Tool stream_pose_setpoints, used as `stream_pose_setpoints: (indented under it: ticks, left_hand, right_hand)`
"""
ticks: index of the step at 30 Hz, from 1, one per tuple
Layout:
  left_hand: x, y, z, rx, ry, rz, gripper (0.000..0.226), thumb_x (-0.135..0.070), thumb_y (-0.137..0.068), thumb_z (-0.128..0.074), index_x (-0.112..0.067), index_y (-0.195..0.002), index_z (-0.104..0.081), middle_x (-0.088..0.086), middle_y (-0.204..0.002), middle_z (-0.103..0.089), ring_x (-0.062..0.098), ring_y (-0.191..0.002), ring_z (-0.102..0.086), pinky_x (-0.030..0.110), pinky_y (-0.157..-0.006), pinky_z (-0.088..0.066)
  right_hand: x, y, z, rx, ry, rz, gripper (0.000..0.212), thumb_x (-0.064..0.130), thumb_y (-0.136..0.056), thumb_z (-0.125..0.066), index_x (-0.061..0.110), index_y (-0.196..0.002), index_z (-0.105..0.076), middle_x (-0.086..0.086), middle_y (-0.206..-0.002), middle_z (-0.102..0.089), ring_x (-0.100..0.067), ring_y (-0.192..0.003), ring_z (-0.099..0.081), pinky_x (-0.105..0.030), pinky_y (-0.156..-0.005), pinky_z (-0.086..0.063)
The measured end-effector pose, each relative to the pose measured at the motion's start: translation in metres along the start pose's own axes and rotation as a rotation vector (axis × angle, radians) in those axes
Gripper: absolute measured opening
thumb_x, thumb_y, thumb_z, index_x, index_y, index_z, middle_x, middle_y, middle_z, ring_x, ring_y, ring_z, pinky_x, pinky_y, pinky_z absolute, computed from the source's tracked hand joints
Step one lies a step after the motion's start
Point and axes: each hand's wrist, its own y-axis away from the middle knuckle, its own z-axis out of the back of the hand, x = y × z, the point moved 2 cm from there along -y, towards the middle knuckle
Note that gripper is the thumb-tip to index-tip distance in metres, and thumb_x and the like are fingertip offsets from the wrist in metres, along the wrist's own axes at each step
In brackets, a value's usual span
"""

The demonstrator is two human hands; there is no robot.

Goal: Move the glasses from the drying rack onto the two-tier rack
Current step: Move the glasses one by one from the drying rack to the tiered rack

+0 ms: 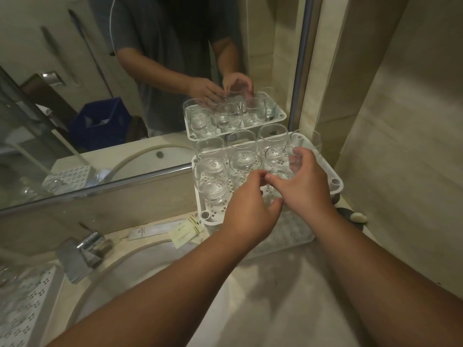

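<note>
We see the glass (280, 169) on the top tier of the two-tier rack (335, 182), in the front right part of that tier, upright with its mouth up. Our right hand (304, 186) curls round it, the fingers (298, 152) over the far rim and the thumb at the near side. Our left hand (246, 211) sits at the front of the same tier, its fingertips bent in and touching the near left side of that glass; how firmly it holds we cannot tell, as the clear wall blurs behind the fingers.

On the same tier, left of and behind the held glass, stand more clear glasses (244, 159) in rows, all mouths up, close to one another. The tier is white plastic with small cut-out holes and round posts at its corners. Below it, toward us, a part of the lower tier (290, 231) shows, of the same perforated white.

Just left of the two-tier rack, flat paper sachets (186, 232) lie on the pale stone counter (275, 284). Further left of the rack is a chrome tap (91, 242) over the basin rim, and far left, at the frame's edge, the drying rack (27, 304). Behind the two-tier rack a wall mirror (125, 83) repeats the rack and both hands
</note>
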Motion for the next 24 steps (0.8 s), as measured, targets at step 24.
stream_pose_setpoints:
  ticks: [24]
  left_hand:
    - [0.007,0.006,-0.014,-0.033,-0.259,-0.050,0.065,-0.043,-0.088,-0.057,-0.034,-0.142,-0.024,-0.018,-0.128,-0.063,0.012,-0.101,-0.068,0.038,-0.075,-0.055]
  right_hand:
    - [0.001,0.003,-0.001,-0.070,0.247,0.061,0.088,0.039,-0.068,-0.088,0.017,-0.136,-0.036,-0.009,-0.132,-0.052,-0.024,-0.116,-0.055,-0.023,-0.080,-0.036]
